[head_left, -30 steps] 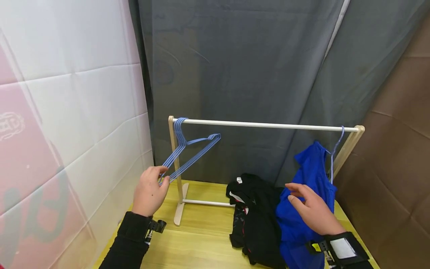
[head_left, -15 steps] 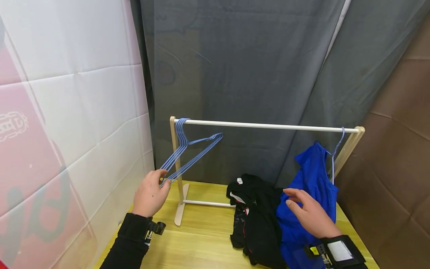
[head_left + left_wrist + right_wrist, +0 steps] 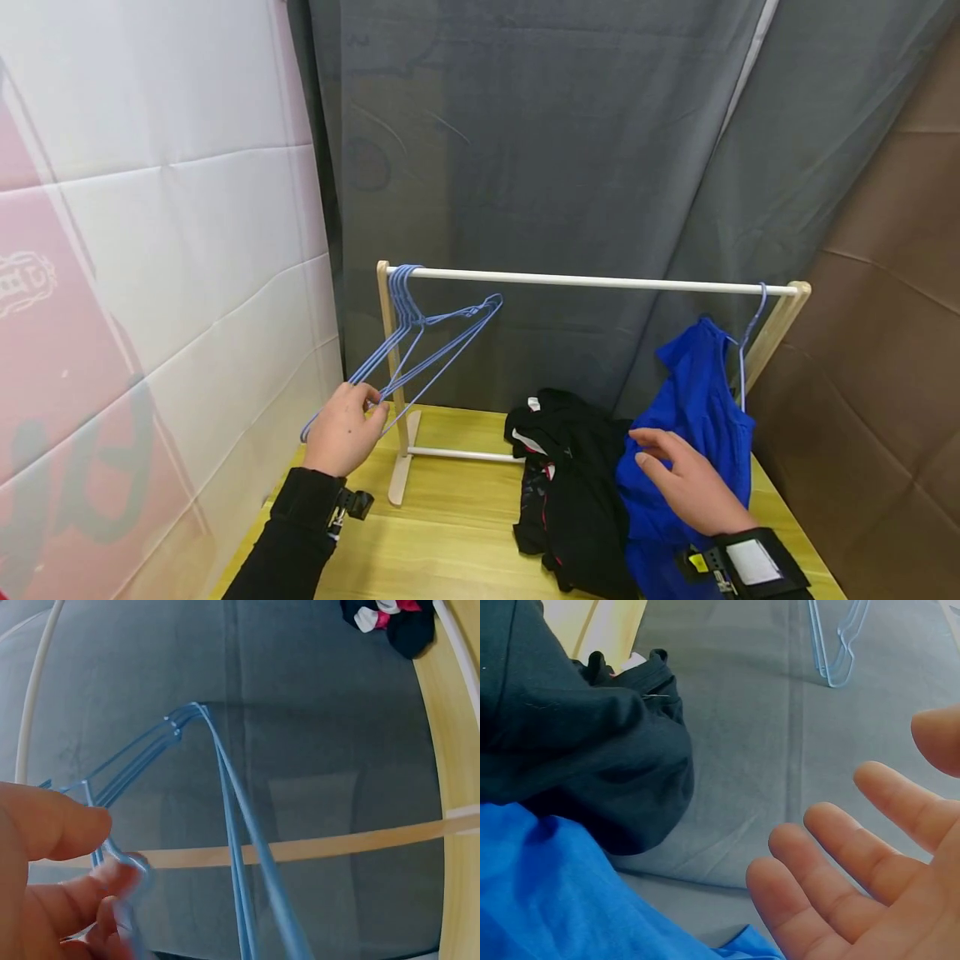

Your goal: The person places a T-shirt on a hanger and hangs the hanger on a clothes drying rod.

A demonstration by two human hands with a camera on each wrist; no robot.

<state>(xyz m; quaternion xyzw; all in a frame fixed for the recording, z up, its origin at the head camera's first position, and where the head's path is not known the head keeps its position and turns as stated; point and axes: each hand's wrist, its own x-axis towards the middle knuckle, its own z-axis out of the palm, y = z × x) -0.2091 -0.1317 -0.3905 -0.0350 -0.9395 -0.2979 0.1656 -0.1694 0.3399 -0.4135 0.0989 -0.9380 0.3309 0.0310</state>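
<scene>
Hangers (image 3: 411, 315) on rack (image 3: 585, 281), held in left grip (image 3: 347, 429).

On the rack (image 3: 585, 281), hangers (image 3: 407, 310) hang left and a garment (image 3: 693, 367) right, with clothing (image 3: 585, 500) between on the worktop (image 3: 435, 542).

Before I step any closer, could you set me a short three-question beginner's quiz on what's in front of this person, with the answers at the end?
1. Multiple choice: what does the left hand hold? a) a cup b) hangers c) a shoe
2. True or false: the right hand is gripping a hanger.
3. Fill the gap: the black clothes lie beside the ____ garment.

Key: 1. b. 2. False; its fingers hold nothing. 3. Blue.
</scene>
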